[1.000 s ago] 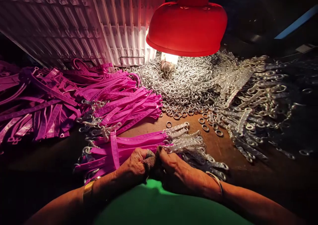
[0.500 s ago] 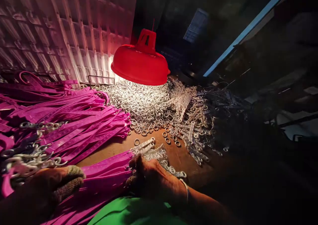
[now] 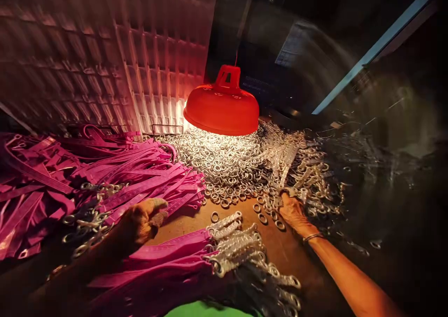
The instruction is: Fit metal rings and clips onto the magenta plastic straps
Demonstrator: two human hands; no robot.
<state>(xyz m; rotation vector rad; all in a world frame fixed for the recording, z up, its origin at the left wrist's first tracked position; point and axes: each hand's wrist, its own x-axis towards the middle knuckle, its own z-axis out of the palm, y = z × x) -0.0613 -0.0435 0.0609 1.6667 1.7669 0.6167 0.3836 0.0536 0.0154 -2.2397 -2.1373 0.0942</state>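
My left hand [image 3: 145, 219] hovers at the near edge of a heap of pink straps [image 3: 147, 179]. Its covered fingertips are slightly apart, with nothing visible between them. My right hand [image 3: 294, 212] reaches to the pile of short metal chain pieces [image 3: 308, 168]. Its fingers are closed together on a metal chain piece [image 3: 286, 173] at the pile's edge, with the tips partly hidden. In front of me lies a bundle of pink straps [image 3: 175, 251] with chain pieces [image 3: 241, 247] and rings at their ends; neither hand touches it.
A red lamp [image 3: 222, 107] hangs low over a large heap of metal rings [image 3: 231, 163]. Behind the straps stands a ribbed translucent panel [image 3: 154, 70]. Loose rings [image 3: 262, 218] lie on the brown tabletop [image 3: 185, 223]. More linked rings [image 3: 94, 221] sit left of my forearm.
Both hands have let go of the strap bundle. The left has moved up toward the strap heap, the right away to the right, to the chain pile. The view has shifted.
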